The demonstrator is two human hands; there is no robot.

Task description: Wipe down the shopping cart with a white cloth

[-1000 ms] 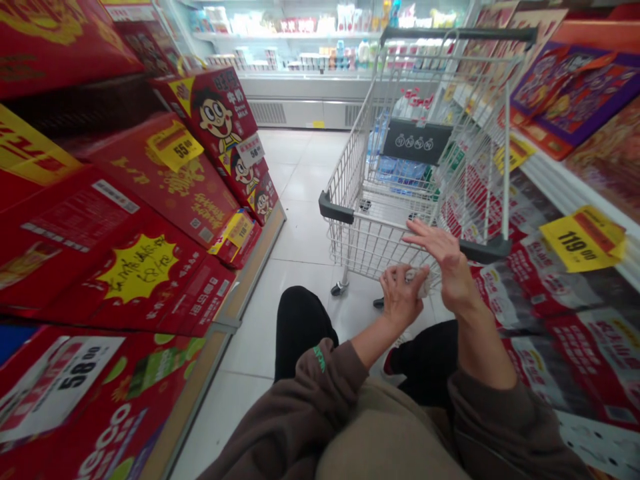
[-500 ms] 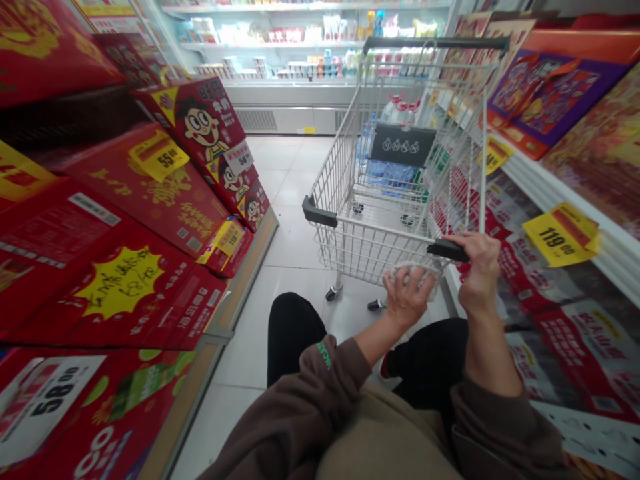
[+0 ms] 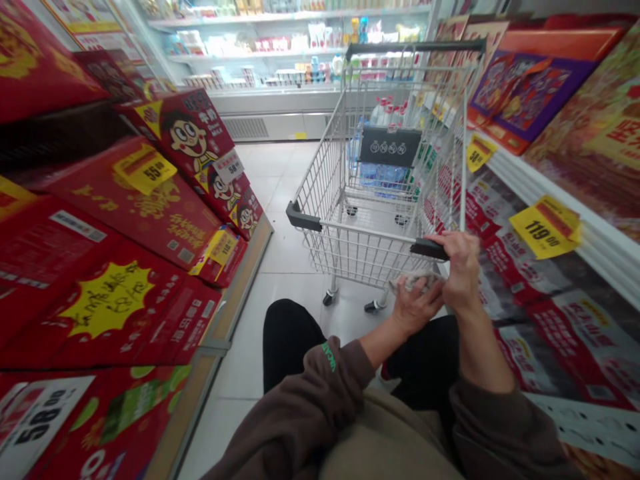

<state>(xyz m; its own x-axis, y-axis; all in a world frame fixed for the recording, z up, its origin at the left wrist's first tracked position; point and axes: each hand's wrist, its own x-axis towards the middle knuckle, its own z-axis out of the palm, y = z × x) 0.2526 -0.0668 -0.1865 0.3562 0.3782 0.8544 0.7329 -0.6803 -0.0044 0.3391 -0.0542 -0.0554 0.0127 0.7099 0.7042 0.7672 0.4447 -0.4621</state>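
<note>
My right hand (image 3: 463,270) is shut on the black plastic corner (image 3: 429,249) at the near rim of a wire shopping cart (image 3: 373,250). My left hand (image 3: 417,305) sits just below it, holding a crumpled, translucent plastic packet (image 3: 415,281). Part of the packet is hidden by my fingers. Inside the cart, at its far end, are a blue-wrapped pack of bottled water (image 3: 383,175) and several white bottles with red caps (image 3: 387,113).
Red boxes with yellow price tags (image 3: 145,170) are stacked on the shelf to my left. Printed gift boxes (image 3: 550,293) line the right. A tiled aisle floor (image 3: 270,267) runs ahead to a refrigerated case (image 3: 300,73). My black-trousered legs show below the cart.
My right hand has gone from open in the air to gripping the cart's black corner. The cart and shelves have shifted left in view. The packet now lies flatter in my left hand.
</note>
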